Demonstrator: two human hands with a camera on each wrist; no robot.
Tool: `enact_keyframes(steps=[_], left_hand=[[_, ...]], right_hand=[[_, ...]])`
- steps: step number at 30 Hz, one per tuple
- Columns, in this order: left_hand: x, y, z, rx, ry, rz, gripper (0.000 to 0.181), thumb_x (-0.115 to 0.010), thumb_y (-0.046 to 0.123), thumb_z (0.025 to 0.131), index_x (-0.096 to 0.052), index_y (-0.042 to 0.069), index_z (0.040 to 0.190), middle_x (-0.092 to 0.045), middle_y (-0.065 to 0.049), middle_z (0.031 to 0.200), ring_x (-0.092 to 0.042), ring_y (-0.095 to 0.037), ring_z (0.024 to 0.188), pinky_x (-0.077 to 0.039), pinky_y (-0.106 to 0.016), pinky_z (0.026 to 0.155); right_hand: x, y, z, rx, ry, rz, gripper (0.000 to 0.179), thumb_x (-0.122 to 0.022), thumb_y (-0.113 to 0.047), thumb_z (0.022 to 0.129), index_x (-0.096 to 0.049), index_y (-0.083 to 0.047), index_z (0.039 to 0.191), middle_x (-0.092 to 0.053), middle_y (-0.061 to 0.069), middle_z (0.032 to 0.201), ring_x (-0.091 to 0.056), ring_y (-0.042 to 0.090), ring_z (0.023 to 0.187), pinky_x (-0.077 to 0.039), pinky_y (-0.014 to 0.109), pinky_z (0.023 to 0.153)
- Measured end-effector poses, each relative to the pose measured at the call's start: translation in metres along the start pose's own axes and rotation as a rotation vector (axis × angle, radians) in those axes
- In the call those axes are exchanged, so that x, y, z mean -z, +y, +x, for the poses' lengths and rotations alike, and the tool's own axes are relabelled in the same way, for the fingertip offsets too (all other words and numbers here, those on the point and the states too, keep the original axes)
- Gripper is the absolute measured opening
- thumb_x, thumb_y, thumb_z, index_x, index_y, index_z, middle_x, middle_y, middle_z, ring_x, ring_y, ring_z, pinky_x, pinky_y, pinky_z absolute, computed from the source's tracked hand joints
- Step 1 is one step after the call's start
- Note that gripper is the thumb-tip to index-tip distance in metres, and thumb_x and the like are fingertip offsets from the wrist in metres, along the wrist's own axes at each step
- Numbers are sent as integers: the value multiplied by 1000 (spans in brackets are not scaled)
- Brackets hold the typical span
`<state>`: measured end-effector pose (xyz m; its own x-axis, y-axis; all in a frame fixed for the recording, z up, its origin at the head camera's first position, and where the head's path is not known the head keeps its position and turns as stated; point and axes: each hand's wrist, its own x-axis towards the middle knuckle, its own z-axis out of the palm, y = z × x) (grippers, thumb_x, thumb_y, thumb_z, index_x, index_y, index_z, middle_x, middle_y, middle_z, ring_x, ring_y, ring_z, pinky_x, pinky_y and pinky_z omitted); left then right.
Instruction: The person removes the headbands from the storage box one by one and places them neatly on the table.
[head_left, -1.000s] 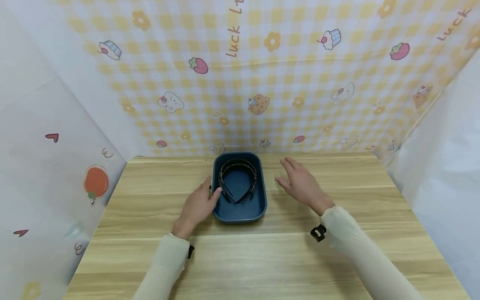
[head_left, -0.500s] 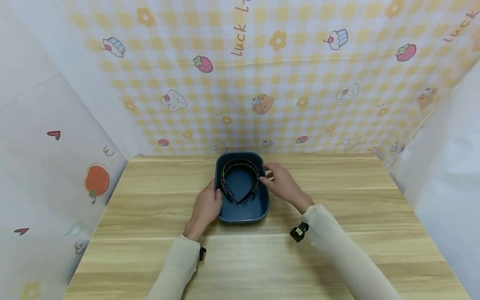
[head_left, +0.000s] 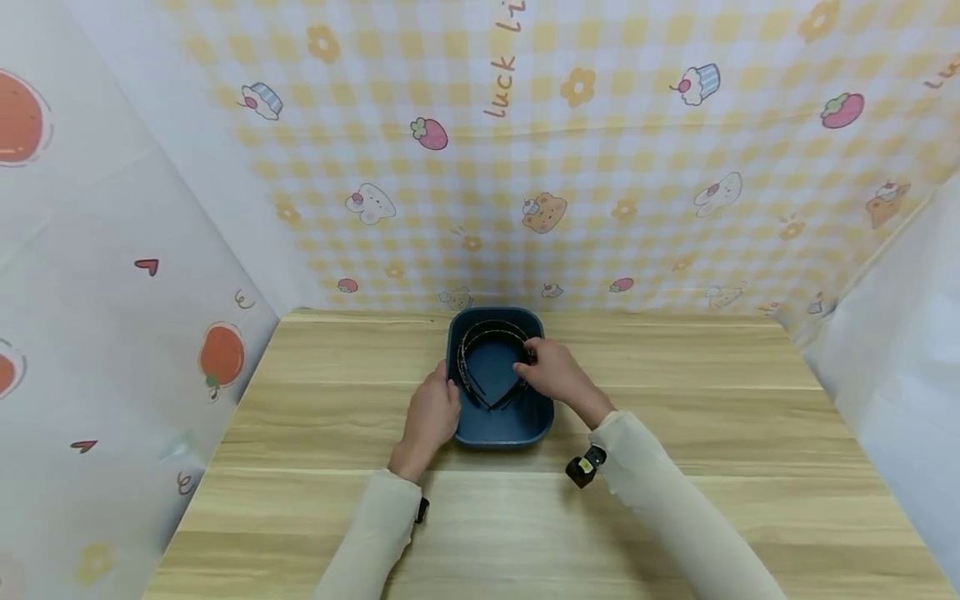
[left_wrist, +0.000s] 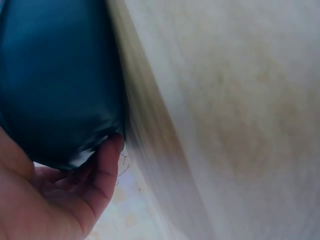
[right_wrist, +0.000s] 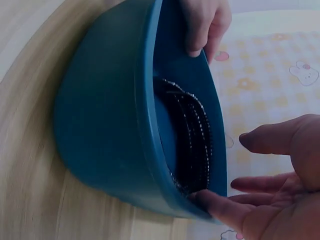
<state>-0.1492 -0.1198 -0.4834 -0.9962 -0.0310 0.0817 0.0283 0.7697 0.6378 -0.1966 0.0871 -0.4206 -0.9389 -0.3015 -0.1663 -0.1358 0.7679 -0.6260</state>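
A deep blue plastic bin stands on the table with black headbands lying inside. Their bands carry thin beaded or glittering lines, clearer in the right wrist view, where the headbands overlap; I cannot tell how many there are. My left hand grips the bin's left wall, thumb over the rim and fingers outside, as the left wrist view also shows. Over the right rim reaches my right hand. Its fingertips are at the headbands' near edge, while the thumb stands apart from the fingers.
Under the bin is a wood-grain table. A yellow checked cloth with cartoon prints hangs behind it. White sheets close in the left and right sides. Each wrist wears a small black device.
My right hand has come left from beside the bin and over its right rim to the headbands. My left hand has closed its grip on the left wall. The view has shifted slightly.
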Motion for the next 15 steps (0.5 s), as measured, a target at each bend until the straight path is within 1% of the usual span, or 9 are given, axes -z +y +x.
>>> enact_keyframes(steps=[3, 7, 11, 15], left_hand=[[0, 0, -1, 8, 0, 3, 47, -42, 12, 104, -40, -7, 147, -59, -27, 130, -62, -40, 114, -51, -49, 94], [0, -1, -3, 23, -4, 15, 48, -43, 12, 104, -38, -10, 147, -55, -28, 136, -58, -41, 121, -49, -49, 98], [-2, -1, -2, 10, -2, 21, 48, -43, 12, 104, -39, -10, 146, -56, -29, 135, -59, -41, 119, -50, -49, 97], [-3, 0, -1, 3, -3, 24, 47, -42, 12, 104, -39, -11, 146, -56, -28, 135, -60, -41, 118, -51, -48, 96]], right_hand=[[-3, -4, 0, -41, -18, -5, 56, -61, -23, 99, -45, 7, 143, -53, 25, 141, -60, 35, 119, -51, 47, 96], [-9, -7, 1, -83, -48, 6, 61, -60, -26, 99, -40, 6, 147, -49, 25, 145, -57, 35, 124, -50, 46, 99], [-11, -6, 2, -121, -39, 34, 62, -60, -27, 99, -39, 4, 148, -49, 24, 146, -55, 35, 126, -48, 47, 100], [-10, -4, 2, -135, -23, 82, 62, -60, -27, 99, -39, 2, 148, -49, 24, 145, -54, 35, 128, -48, 48, 100]])
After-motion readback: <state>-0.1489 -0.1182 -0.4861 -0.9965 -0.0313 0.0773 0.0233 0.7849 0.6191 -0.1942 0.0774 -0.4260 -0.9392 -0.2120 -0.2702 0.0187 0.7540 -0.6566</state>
